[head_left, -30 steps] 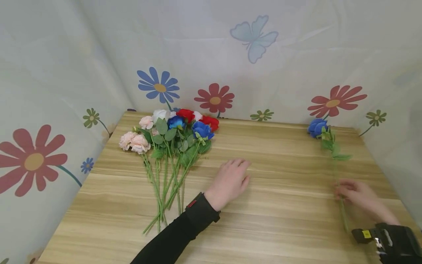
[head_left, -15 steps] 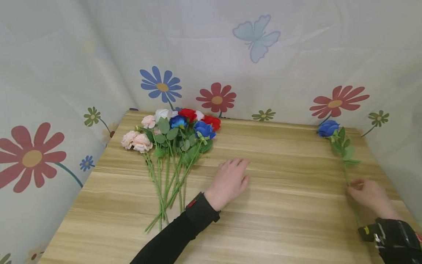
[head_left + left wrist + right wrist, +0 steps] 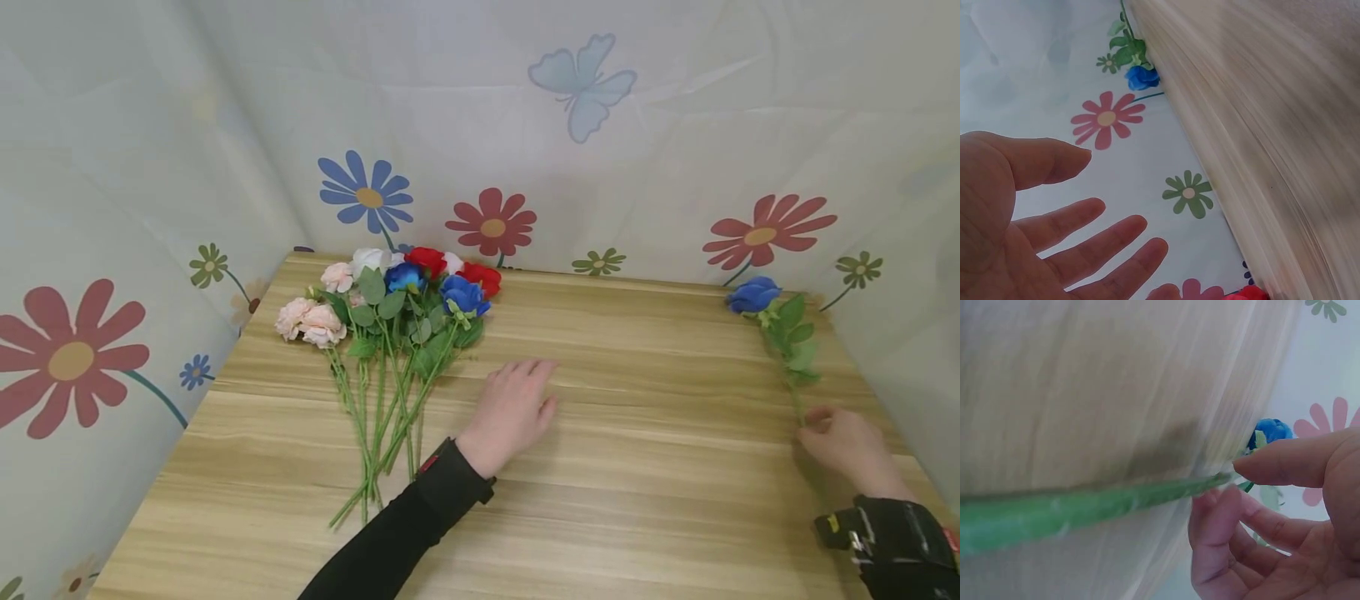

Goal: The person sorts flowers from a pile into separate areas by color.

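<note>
At the table's right side my right hand point(image 3: 847, 446) pinches the stem of an artificial blue rose point(image 3: 753, 295) between thumb and fingers. Its bloom points toward the back edge, with green leaves below it. The right wrist view shows the green stem point(image 3: 1085, 512) running between the thumb and fingertips. My left hand point(image 3: 510, 412) is over the middle of the table, palm down, with fingers relaxed and nothing in them. In the left wrist view its fingers point(image 3: 1110, 250) are spread apart. To its left lies a bunch of artificial flowers, including pink roses point(image 3: 322, 325).
The bunch also has red roses point(image 3: 480, 279), a white rose point(image 3: 370, 260) and more blue roses point(image 3: 463, 295), their stems crossing toward the front. A wooden table point(image 3: 637, 517) carries everything. A flower-printed curtain point(image 3: 652, 183) hangs along the back and sides.
The right hand has moved right with the blue rose, whose bloom has shifted right and turned. The left hand has drawn slightly left. The bunch lies as before.
</note>
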### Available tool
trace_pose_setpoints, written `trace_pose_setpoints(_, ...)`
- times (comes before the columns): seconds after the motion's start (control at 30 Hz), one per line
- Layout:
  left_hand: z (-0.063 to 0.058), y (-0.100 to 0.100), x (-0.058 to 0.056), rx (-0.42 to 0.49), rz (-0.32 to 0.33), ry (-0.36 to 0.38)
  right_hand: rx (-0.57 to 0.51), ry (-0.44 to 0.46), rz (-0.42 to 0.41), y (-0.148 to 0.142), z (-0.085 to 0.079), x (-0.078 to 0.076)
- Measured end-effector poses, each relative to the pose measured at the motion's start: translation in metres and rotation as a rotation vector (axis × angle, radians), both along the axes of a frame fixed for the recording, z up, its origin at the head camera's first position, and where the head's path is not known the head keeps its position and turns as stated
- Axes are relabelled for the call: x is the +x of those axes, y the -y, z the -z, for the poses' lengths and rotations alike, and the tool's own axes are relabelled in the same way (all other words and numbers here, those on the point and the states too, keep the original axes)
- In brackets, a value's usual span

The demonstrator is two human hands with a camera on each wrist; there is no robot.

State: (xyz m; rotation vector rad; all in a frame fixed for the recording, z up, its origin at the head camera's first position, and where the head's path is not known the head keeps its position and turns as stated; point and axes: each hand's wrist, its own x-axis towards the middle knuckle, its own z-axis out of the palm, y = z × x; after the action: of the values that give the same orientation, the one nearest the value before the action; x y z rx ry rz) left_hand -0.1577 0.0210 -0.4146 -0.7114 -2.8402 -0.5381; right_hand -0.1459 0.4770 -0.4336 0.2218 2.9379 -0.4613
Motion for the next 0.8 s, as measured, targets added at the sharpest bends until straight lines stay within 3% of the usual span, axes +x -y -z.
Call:
trace_pose_setpoints(0.13,-0.001,0.004,-0.002,0.020,-0.010,0.017,0.015,-0.075,0.033,0.010,-0.004,0.001)
trace_pose_setpoints(0.33,-0.003,0.010,-0.004,0.062,-0.023,0.026,0.006,-0.309,0.057,0.038,-0.003,-0.004)
trace_pose_setpoints(0.47,-0.005,0.017,-0.007,0.093,-0.033,0.027,-0.061,-0.416,0.066,0.062,0.001,-0.013)
trace_pose_setpoints(0.8,-0.008,0.042,-0.016,0.119,-0.115,0.012,-0.202,-0.580,0.074,0.137,-0.006,-0.036)
